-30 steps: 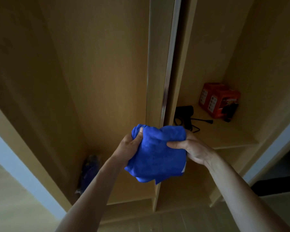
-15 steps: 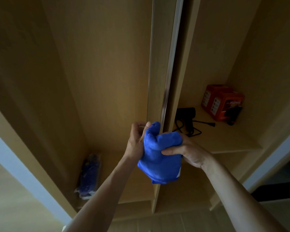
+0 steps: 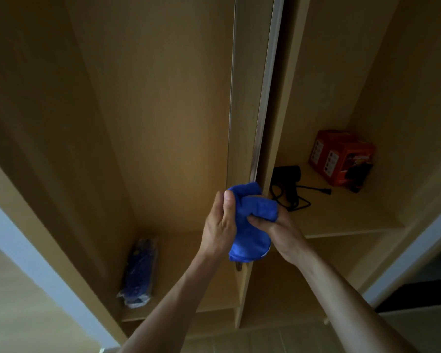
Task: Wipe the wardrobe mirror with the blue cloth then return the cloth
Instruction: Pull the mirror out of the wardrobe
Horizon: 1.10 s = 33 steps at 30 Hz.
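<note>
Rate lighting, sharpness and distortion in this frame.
Head view: dim overall, left wardrobe bay deep in shadow; blue cloth, left hand and right hand are sharp; a thin glint runs down the metal door edge; the wide-angle lens splays vertical lines; the bagged item low left is murky.

Both your forearms were bare, stretched forward and converging. Your left hand [image 3: 219, 225] gripped the cloth [image 3: 250, 240] from its left side, with the thumb straight and pointing up along it. Your right hand [image 3: 280, 231] gripped it from the right, with the thumb pressed into the folds and the fingers curled behind.
</note>
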Available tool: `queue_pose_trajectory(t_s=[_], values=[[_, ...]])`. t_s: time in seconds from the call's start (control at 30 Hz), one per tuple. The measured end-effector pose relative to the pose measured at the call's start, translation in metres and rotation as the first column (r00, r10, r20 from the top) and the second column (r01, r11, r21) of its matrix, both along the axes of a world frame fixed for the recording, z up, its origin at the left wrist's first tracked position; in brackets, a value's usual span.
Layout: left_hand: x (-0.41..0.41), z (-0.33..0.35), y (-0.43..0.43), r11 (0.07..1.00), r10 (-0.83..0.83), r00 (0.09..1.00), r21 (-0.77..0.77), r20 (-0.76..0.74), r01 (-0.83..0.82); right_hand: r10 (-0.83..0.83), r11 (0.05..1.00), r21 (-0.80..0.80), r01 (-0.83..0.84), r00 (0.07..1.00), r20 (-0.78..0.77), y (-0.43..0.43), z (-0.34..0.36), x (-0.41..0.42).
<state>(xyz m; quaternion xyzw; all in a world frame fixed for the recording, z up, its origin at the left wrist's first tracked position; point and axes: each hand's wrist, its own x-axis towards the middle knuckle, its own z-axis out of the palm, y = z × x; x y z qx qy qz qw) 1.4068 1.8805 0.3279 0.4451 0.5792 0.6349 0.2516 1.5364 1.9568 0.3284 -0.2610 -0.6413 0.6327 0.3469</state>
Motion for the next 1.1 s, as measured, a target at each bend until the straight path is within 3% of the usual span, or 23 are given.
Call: queue_pose_trajectory(t_s=[0.2,0.57,0.7,0.8,0.87,1.1], values=[[-0.002,-0.005,-0.006,0.991,-0.13,0.991,0.038,0.034,0.129,0.072,0.997,0.031,-0.071,0.997,-0.042,-0.005,0.007,0.002],[0.0,-0.004,-0.012,0.986,-0.147,0.978,0.102,0.151,0.132,-0.09,0.947,0.311,0.077,0.996,0.027,-0.015,0.011,-0.001],[-0.002,-0.006,-0.011,0.983,-0.168,0.969,0.105,0.18,0.151,-0.243,0.944,0.252,0.211,0.965,0.102,-0.013,0.011,0.001],[-0.006,-0.002,-0.01,0.976,-0.214,0.958,0.092,0.191,0.199,-0.01,0.997,0.078,0.003,0.996,0.09,-0.013,0.019,0.007],[-0.007,0.003,-0.01,0.972,-0.232,0.955,0.081,0.186,0.221,0.041,0.997,0.058,-0.044,0.998,0.049,-0.014,0.023,0.007],[-0.008,0.002,-0.011,0.91,-0.409,0.895,0.0,0.177,0.415,-0.184,0.978,0.083,0.192,0.978,-0.099,-0.009,0.028,0.0]])
